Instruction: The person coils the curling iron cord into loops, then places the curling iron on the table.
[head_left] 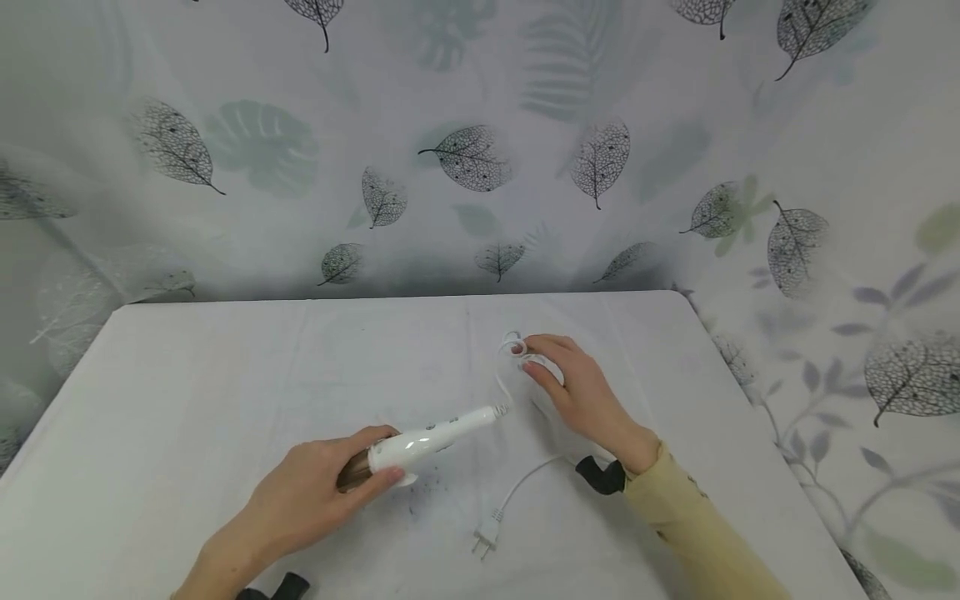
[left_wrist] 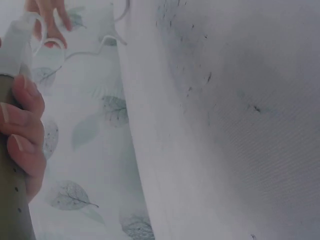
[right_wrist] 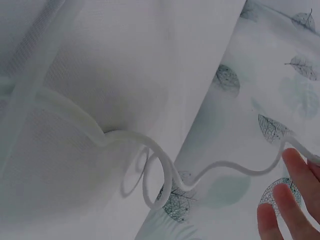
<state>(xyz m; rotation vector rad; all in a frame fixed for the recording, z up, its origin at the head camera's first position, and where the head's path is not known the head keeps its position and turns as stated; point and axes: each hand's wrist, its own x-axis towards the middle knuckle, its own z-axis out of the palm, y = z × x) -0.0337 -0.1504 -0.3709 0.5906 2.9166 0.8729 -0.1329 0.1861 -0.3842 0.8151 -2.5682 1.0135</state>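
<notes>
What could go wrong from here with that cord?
1. Knotting: the white cord has loose loops near the right grip, so it might kink if drawn tight.
2. Strain: the left grip holds what looks like a styling iron; a hard pull could stress the cord where it enters the handle.
3. Dragging: the two-pin plug lies loose on the table, pins exposed, and could scrape or snag.

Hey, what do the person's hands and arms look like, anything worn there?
The left hand and right hand are both ungloved. The right sleeve is pale yellow with small dark marks. A black fitting shows by the right wrist, and a second black piece by the left.
</notes>
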